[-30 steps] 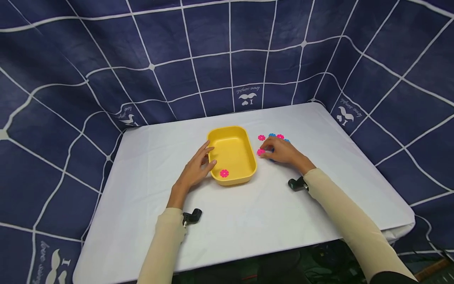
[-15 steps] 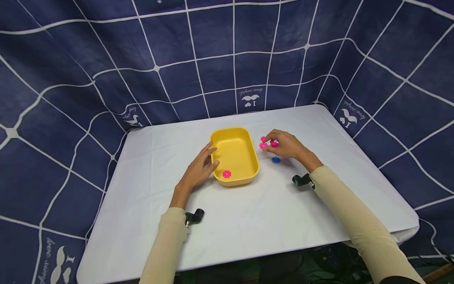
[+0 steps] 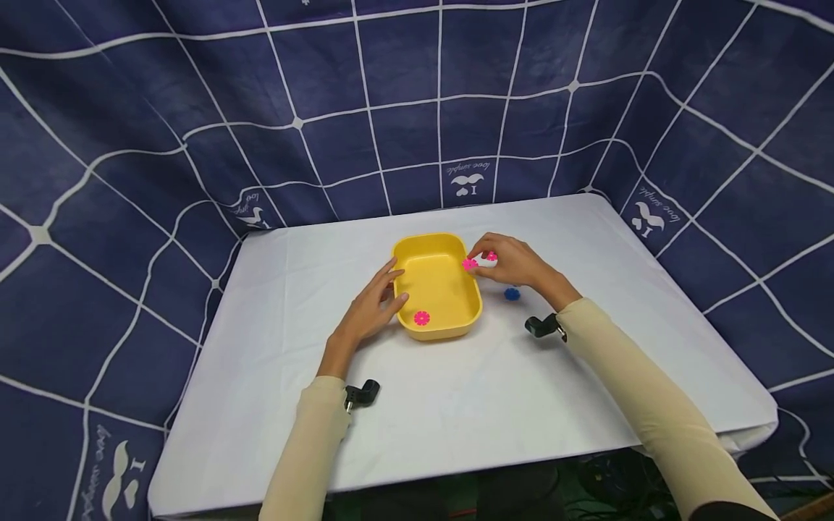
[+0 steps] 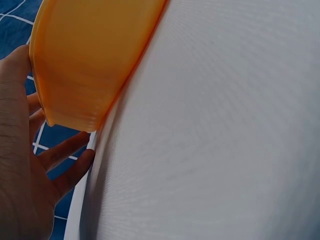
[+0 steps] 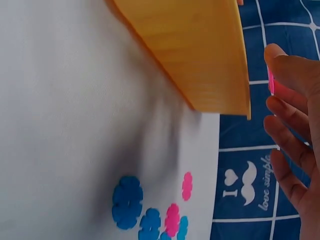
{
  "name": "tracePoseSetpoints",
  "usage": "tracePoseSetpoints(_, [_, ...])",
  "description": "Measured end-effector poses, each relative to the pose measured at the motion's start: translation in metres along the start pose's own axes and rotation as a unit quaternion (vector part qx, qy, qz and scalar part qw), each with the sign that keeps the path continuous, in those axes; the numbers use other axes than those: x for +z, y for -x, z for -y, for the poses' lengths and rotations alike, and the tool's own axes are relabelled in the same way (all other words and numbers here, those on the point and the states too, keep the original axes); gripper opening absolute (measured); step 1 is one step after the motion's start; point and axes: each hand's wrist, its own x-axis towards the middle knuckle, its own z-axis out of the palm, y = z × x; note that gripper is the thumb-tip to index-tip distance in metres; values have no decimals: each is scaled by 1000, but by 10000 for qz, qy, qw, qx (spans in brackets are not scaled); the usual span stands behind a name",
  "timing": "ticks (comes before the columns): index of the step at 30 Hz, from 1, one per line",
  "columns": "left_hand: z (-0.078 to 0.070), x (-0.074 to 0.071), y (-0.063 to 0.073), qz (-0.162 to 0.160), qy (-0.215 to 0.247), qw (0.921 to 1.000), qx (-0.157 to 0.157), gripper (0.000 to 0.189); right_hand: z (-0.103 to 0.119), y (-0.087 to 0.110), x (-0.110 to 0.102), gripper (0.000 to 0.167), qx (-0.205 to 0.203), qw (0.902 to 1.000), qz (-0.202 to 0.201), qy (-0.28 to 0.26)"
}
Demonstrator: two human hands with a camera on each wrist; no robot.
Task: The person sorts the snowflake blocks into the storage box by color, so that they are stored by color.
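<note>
A yellow tray [image 3: 438, 289] stands on the white table, with one pink flower-shaped disc [image 3: 421, 318] lying in its near left corner. My left hand [image 3: 373, 311] rests against the tray's left side, its fingers spread and fairly straight along the rim. Between thumb and index finger my right hand [image 3: 508, 262] pinches another pink flower-shaped disc [image 3: 470, 265], held at the tray's right rim. In the right wrist view that disc [image 5: 271, 81] shows edge-on beside the thumb, above the level of the tray's rim.
Right of the tray lie loose flower-shaped discs: a blue disc [image 3: 512, 294], plus several more blue and pink discs [image 5: 172, 220] in the right wrist view. The white table [image 3: 495, 405] is bordered behind by a navy checked curtain [image 3: 397, 130].
My right hand has moved left from the loose discs to the tray's right rim, carrying the pink disc. My left hand has stayed at the tray. The view has shifted slightly.
</note>
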Motion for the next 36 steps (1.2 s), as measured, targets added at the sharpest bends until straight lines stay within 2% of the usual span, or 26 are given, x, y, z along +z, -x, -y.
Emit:
tracePoseSetpoints(12, [-1,0,-3,68,81,9999,0,66,21,-20,8,37,-58,9996,292,25])
tracePoseSetpoints(21, [-4,1,-4,56,97,9998,-172,64,34,-32,15,35,-145,9987,497,40])
tracePoseSetpoints(36, [-2,0,-2,90,79,9996,-238,65,53,-45,26,35,-619,9957,662,172])
